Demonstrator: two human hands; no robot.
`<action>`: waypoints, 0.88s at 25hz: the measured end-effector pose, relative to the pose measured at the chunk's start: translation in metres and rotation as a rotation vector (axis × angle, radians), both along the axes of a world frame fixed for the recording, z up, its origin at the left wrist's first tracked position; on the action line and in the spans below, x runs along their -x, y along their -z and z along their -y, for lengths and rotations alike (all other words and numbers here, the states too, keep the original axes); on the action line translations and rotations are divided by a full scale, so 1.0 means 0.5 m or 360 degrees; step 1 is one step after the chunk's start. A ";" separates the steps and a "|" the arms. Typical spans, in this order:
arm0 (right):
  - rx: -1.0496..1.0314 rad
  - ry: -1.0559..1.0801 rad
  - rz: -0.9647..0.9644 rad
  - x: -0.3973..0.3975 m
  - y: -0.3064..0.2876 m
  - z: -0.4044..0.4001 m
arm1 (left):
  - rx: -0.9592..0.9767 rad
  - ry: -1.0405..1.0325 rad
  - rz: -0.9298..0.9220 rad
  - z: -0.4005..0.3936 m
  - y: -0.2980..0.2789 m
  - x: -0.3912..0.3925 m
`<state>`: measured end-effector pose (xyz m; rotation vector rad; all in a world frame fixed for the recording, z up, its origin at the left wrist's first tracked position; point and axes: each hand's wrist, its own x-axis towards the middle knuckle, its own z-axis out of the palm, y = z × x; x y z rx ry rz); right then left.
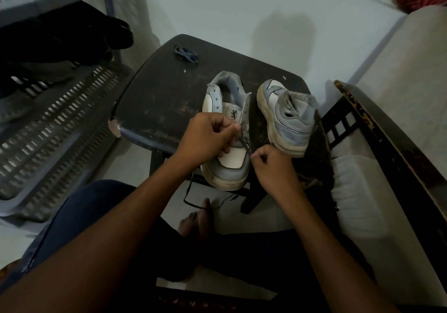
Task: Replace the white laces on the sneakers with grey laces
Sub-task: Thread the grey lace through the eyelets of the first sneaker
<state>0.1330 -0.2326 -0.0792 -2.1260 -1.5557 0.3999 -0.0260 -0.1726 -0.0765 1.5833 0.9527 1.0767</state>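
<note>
The lacing of the near sneaker (227, 143) is under way — it lies at the centre of the frame on the dark counter (154, 100), toe toward the viewer, with a grey lace (245, 141) crossing its lowest eyelets. The left hand (208, 138) pinches one run of that lace over the tongue; the right hand (271, 165), fingers curled, pinches the other end just beside the toe. The loose tail hangs below the counter edge. The second sneaker (287, 116) stands to the right, and a spare lace (186, 54) lies coiled toward the upper left. Next, probably — draw both ends even, then thread the next eyelet up.
</note>
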 end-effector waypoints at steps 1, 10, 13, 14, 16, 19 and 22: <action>0.0046 -0.0009 -0.0058 -0.001 -0.004 -0.001 | 0.0024 -0.0009 0.0026 -0.002 0.001 -0.001; -0.0230 -0.0142 -0.1164 0.008 -0.156 0.064 | -0.0088 -0.0128 0.0337 0.032 -0.044 0.003; -0.0346 -0.0335 -0.1133 0.007 -0.239 0.103 | -0.0276 -0.0143 0.0518 0.055 -0.098 0.000; -0.0341 -0.0376 -0.1158 0.011 -0.261 0.111 | -0.0346 -0.0129 0.0512 0.061 -0.110 -0.002; -0.0312 -0.0457 -0.1250 0.023 -0.302 0.130 | -0.0441 -0.0113 0.0455 0.080 -0.128 -0.007; -0.0235 -0.0548 -0.1271 0.043 -0.340 0.161 | -0.0393 -0.0114 0.0397 0.101 -0.140 -0.006; -0.0239 -0.0539 -0.1212 0.049 -0.355 0.180 | -0.0351 -0.0166 0.0285 0.104 -0.143 0.010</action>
